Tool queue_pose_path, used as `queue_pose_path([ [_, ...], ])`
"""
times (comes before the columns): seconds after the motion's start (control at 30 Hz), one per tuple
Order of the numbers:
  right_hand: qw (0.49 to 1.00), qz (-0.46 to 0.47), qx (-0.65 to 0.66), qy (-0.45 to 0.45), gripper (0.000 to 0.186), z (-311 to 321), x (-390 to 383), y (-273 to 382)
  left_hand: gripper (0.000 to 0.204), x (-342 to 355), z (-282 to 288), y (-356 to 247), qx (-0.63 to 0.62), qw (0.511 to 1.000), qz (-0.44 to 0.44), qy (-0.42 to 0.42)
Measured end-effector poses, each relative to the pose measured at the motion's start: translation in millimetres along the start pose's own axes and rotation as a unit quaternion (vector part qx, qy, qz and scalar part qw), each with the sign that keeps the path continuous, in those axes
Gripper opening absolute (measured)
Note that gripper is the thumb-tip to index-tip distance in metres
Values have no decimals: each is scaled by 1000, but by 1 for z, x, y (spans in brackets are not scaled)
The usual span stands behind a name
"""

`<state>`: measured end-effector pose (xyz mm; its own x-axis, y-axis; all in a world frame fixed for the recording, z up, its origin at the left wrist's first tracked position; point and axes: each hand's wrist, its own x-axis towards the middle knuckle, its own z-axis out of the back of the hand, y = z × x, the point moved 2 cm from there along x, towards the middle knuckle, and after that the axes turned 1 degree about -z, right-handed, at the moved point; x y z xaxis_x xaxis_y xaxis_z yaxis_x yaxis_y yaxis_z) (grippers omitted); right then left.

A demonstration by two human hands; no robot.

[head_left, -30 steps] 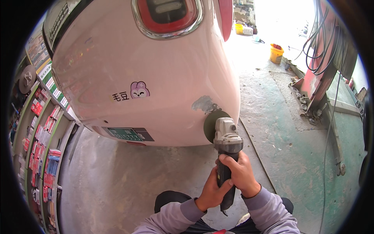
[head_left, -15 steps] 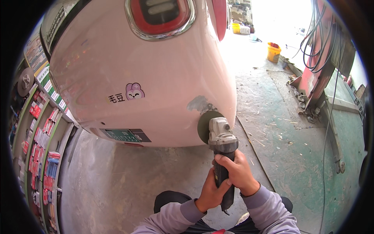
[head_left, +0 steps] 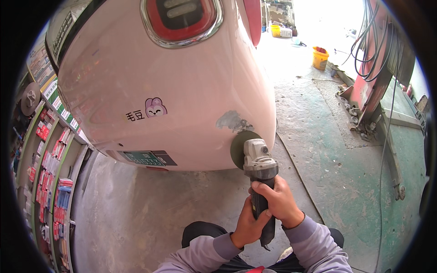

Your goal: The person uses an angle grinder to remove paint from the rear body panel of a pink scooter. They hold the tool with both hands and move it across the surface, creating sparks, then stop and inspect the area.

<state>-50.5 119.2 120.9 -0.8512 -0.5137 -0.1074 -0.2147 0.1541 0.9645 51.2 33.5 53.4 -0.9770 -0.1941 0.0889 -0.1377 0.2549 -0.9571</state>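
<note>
An angle grinder (head_left: pixel 257 159) with a silver head and black body is gripped in both my hands. My left hand (head_left: pixel 249 225) wraps the lower part of its handle, and my right hand (head_left: pixel 280 200) holds it just below the head, thumb across the top. Its dark olive disc (head_left: pixel 239 145) is at the lower right rear of a pink car (head_left: pixel 182 77), just below a grey patch of damaged paint (head_left: pixel 230 119). The car carries a rabbit sticker (head_left: pixel 156 108), a green plate (head_left: pixel 143 158) and a red tail light (head_left: pixel 181 18).
Shelves of boxed parts (head_left: pixel 45 182) line the left. At the right stand a red lift post (head_left: pixel 369 77) with hanging cables and a grey lift arm (head_left: pixel 391 168). A yellow bucket (head_left: pixel 320 61) and other containers (head_left: pixel 281 31) are farther back. A cord (head_left: pixel 296 168) lies on the floor.
The grinder and my hands have shifted slightly left in view, as has the car. Sparks that flew toward the right half a second ago no longer show.
</note>
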Motion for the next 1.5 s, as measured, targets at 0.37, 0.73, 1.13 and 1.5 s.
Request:
queue_pose_path([
  [0.37, 999, -20, -27, 19, 35, -1, -2, -2, 53, -5, -3, -1, 23, 999, -39, -16],
  [0.73, 999, -15, 13, 49, 32, -9, 6, -6, 54, -4, 5, -8, 38, 998, -43, -37],
  [1.13, 997, -22, 61, 48, 28, -13, 6, -10, 54, -7, 10, -13, 73, 996, -30, -33],
  [1.5, 999, 7, 14, 40, 33, -22, 7, -4, 56, -6, 18, -14, 72, 996, -44, -25],
])
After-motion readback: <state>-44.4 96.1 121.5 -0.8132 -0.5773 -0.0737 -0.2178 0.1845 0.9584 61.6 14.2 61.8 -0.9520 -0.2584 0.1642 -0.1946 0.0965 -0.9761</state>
